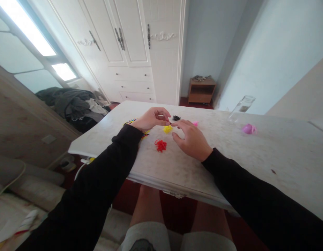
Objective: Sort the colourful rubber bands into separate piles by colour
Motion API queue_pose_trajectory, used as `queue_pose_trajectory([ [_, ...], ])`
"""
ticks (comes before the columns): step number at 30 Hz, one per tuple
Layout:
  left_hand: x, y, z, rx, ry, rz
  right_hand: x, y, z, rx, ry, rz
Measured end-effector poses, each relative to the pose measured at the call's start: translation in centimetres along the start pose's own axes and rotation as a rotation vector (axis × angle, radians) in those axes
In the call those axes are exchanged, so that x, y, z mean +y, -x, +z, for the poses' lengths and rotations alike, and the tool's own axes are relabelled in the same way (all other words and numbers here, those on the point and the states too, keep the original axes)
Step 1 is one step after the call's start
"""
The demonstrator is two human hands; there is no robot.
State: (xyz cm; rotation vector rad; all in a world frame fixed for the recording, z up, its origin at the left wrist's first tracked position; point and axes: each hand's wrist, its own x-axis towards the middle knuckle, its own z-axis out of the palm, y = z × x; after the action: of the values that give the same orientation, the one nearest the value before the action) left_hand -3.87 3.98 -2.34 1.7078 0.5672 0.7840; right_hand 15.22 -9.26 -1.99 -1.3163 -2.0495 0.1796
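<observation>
Yellow strands (167, 129), thin and tangled, form a small, bright, loose heap on the marbled desk (182, 170). They lie at 6 o'clock from where your fingertips come together, close by them. Your left hand (150, 119) has its grip nearly closed, thumb and index finger curved toward each other; your right hand (192, 137) reaches its index finger to that spot, its thumb standing apart. I cannot tell whether either grip has hold of a strand, as the spot is too small to read. From your fingertips, red strands (160, 145) sit at 7 o'clock, black strands (176, 118) at 2 and a pink heap (195, 123) at 3.
</observation>
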Motion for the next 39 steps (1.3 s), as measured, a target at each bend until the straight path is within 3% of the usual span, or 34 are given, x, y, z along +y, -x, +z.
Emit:
queue_pose_trajectory([
  [7,-0.67,-0.30,-0.52,0.033,-0.058,0.005,0.13,0.04,0.07,0.002,0.015,0.016],
  [16,-0.59,-0.36,-0.46,0.172,-0.256,0.022,0.04,-0.07,-0.03,0.015,0.044,0.052],
  [23,-0.79,-0.37,-0.56,0.178,-0.365,0.038,0.06,0.00,-0.02,0.060,0.045,0.064],
  [35,-0.47,-0.27,-0.10,0.255,-0.319,0.044,-0.07,-0.01,-0.09,0.056,0.044,0.062],
  [39,-0.58,-0.33,0.29,0.223,-0.273,0.028,-0.03,0.01,-0.06,0.049,0.055,0.065],
])
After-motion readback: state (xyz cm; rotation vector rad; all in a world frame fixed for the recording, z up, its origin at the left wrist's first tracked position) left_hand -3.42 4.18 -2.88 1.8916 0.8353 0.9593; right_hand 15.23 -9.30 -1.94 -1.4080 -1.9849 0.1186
